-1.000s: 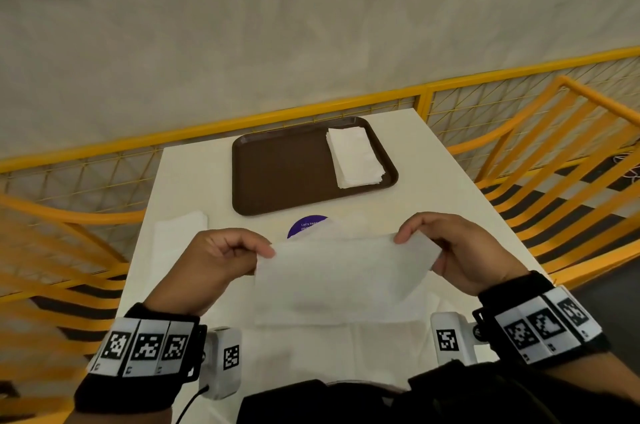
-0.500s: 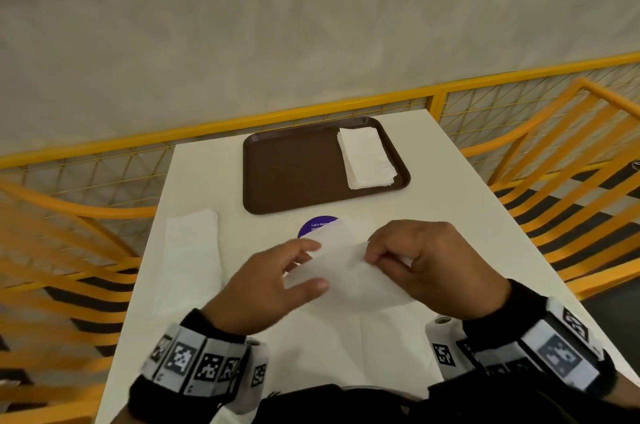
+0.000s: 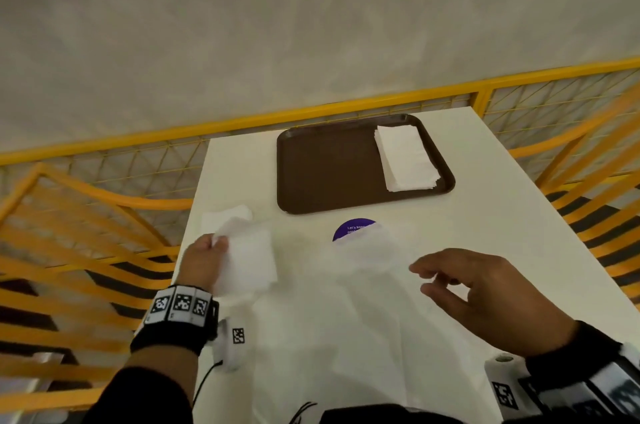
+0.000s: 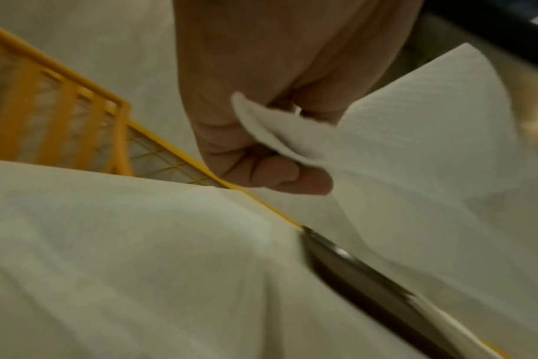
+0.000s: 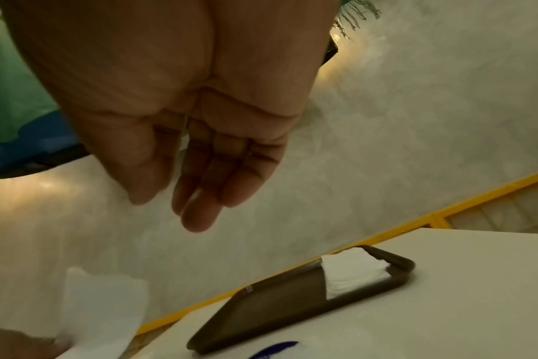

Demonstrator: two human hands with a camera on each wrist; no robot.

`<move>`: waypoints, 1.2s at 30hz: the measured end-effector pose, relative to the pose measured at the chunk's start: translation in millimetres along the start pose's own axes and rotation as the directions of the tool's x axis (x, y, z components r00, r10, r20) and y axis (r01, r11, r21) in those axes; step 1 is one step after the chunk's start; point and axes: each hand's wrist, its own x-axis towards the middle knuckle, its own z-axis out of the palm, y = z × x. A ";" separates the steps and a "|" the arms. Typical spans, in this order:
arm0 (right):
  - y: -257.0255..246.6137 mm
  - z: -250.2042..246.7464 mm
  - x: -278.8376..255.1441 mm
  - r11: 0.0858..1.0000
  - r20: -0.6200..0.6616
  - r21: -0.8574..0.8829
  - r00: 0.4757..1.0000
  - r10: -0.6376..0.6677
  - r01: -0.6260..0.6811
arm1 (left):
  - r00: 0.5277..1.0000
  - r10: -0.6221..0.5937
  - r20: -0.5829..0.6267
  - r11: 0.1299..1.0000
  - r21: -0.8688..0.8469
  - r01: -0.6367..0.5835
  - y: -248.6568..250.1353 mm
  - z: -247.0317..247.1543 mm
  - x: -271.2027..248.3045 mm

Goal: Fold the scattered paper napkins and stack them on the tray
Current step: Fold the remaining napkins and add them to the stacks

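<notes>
My left hand [image 3: 207,259] is at the table's left edge and grips a white napkin [image 3: 251,255] by its upper corner; the sheet hangs loose above the table. The left wrist view shows curled fingers [image 4: 280,177] pinching that napkin [image 4: 399,150]. My right hand [image 3: 446,280] hovers open over the middle of the table and holds nothing, its fingers relaxed in the right wrist view [image 5: 197,194]. A loose napkin [image 3: 375,248] lies just left of it. The brown tray [image 3: 325,174] stands at the far end with a stack of folded napkins [image 3: 405,157] at its right side.
More unfolded napkins [image 3: 346,347] cover the near part of the white table [image 3: 519,215]. A purple round sticker [image 3: 351,228] shows, half covered, in front of the tray. Yellow railings [image 3: 104,188] border the table on the left, right and far sides.
Both hands have let go of the napkin held in the middle. My left hand has swung to the left edge and now grips a napkin there. My right hand has opened and drawn back right.
</notes>
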 end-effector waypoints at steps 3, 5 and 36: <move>10.6 4.7 -5.3 0.998 0.033 -0.020 0.998 0.062 -0.062 | 0.988 -0.144 -0.057 0.964 0.216 0.153 -13.9 -10.3 32.3; 16.8 7.1 -8.3 0.995 0.046 -0.019 0.994 0.103 -0.102 | 0.980 -0.190 -0.054 0.924 0.327 0.197 -21.5 -10.3 46.6; 89.1 49.1 -31.1 0.720 0.297 -0.261 0.657 0.693 -0.643 | 0.609 0.109 0.786 0.589 0.443 -0.676 -24.1 86.1 -124.5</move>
